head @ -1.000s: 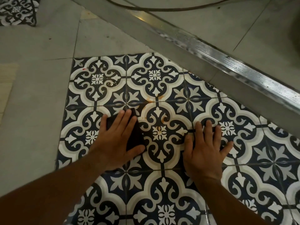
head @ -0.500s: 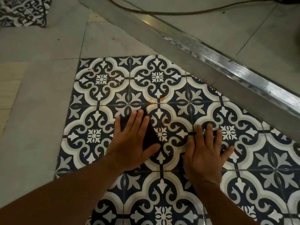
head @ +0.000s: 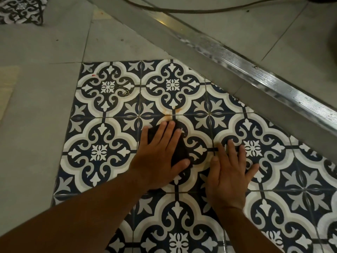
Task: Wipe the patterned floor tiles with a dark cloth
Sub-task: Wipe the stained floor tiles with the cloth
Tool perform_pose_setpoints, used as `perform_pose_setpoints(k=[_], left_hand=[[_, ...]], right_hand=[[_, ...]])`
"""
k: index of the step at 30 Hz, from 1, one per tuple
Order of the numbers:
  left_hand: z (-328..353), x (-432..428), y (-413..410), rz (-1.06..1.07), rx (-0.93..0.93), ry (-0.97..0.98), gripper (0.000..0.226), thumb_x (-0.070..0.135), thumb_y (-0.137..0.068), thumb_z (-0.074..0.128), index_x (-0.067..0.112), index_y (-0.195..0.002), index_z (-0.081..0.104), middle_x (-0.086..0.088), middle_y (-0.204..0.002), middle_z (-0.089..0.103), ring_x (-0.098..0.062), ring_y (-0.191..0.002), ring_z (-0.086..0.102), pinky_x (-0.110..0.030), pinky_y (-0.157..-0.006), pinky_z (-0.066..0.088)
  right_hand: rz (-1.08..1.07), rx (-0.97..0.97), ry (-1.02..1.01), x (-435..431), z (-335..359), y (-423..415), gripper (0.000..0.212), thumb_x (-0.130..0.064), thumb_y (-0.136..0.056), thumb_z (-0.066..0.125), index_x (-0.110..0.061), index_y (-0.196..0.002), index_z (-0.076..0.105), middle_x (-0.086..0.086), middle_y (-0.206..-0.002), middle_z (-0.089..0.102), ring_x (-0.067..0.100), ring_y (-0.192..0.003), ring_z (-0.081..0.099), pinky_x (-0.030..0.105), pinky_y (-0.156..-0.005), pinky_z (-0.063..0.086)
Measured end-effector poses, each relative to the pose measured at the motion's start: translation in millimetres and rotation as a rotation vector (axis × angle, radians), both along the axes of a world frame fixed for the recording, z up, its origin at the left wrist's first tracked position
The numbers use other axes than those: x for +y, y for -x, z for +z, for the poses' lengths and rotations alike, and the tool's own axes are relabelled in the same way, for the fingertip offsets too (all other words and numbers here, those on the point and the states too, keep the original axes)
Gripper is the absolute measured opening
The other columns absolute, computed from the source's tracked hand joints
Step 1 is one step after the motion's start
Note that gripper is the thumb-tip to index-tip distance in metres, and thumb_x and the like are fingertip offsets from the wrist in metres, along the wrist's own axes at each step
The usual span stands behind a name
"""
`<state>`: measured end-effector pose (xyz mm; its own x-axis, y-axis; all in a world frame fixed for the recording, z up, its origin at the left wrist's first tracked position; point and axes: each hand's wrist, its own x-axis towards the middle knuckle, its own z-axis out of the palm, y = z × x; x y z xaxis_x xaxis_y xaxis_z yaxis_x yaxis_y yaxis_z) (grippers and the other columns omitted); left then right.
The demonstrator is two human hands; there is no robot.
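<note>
I see the dark cloth [head: 179, 152] lying on the patterned floor tiles [head: 98, 148] mid-scene, mostly hidden under the left grip [head: 158, 154], whose straight fingers press it flat (no curl round it). Just beyond the fingertips an orange stain [head: 168, 114] sits on a tile joint. The right grip [head: 228, 172] rests just right of the cloth, palm down, fingers spread on bare tile. Farther off a metal strip [head: 255, 70] runs diagonally, a cable [head: 200, 10] beyond it.

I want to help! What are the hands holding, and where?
The left hand presses flat on top of the cloth, not gripping. The right hand rests on bare tiles, empty.
</note>
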<state>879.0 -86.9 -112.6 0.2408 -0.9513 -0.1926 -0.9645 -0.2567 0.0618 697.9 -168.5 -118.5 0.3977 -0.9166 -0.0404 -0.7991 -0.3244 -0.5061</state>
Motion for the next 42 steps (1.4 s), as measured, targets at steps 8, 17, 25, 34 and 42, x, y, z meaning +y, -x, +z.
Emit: perform_pose_setpoints(k=[8, 17, 25, 34, 42], left_hand=[[4.2, -27.1, 21.4, 0.065, 0.075, 0.006, 0.077, 0.064, -0.093, 0.008, 0.017, -0.155, 0.007, -0.006, -0.164, -0.005, -0.022, -0.149, -0.01, -0.06, -0.116, -0.002], [17.4, 42.9, -64.2, 0.282, 0.238, 0.169, 0.058, 0.048, -0.1, 0.025, 0.016, -0.149, 0.029, -0.006, -0.16, 0.02, -0.016, -0.148, 0.005, -0.051, -0.119, 0.014], [-0.4, 57.9, -82.5, 0.294, 0.143, 0.113, 0.063, 0.055, -0.094, 0.024, 0.022, -0.147, 0.032, -0.004, -0.159, 0.025, -0.022, -0.148, 0.012, -0.056, -0.118, 0.01], [-8.1, 63.0, -80.5, 0.291, 0.129, 0.2, 0.056, 0.049, -0.098, 0.031, 0.019, -0.146, 0.035, -0.007, -0.157, 0.03, -0.024, -0.148, 0.017, -0.059, -0.117, 0.013], [-10.6, 60.7, -80.8, 0.318, 0.15, 0.25, 0.057, 0.045, -0.099, 0.021, 0.015, -0.145, 0.035, -0.008, -0.155, 0.034, -0.023, -0.147, 0.018, -0.056, -0.117, 0.009]], right_hand=[[-0.044, -0.088, -0.011, -0.6, -1.6, 1.2, 0.055, -0.041, -0.099, 0.022, -0.02, -0.14, 0.052, 0.0, -0.156, 0.036, 0.017, -0.15, 0.008, 0.051, -0.117, -0.014], [0.002, 0.04, 0.026, 0.4, -3.2, 0.5, 0.063, -0.054, -0.098, 0.02, -0.019, -0.143, 0.047, 0.004, -0.158, 0.032, 0.02, -0.15, 0.007, 0.056, -0.117, -0.011], [0.007, 0.122, 0.047, 1.5, -6.7, -0.7, 0.079, -0.074, -0.091, 0.016, -0.022, -0.144, 0.044, 0.004, -0.159, 0.03, 0.019, -0.15, 0.006, 0.057, -0.117, -0.007], [-0.085, 0.054, 0.039, 4.6, 10.4, -13.9, 0.068, -0.063, -0.09, 0.034, -0.017, -0.139, 0.048, 0.006, -0.151, 0.041, 0.022, -0.147, 0.02, 0.061, -0.118, 0.002], [0.161, 0.132, -0.063, 55.9, 16.7, -131.4, 0.074, -0.066, -0.091, 0.035, -0.031, -0.153, 0.013, 0.004, -0.165, 0.004, 0.027, -0.15, -0.007, 0.057, -0.117, -0.007]])
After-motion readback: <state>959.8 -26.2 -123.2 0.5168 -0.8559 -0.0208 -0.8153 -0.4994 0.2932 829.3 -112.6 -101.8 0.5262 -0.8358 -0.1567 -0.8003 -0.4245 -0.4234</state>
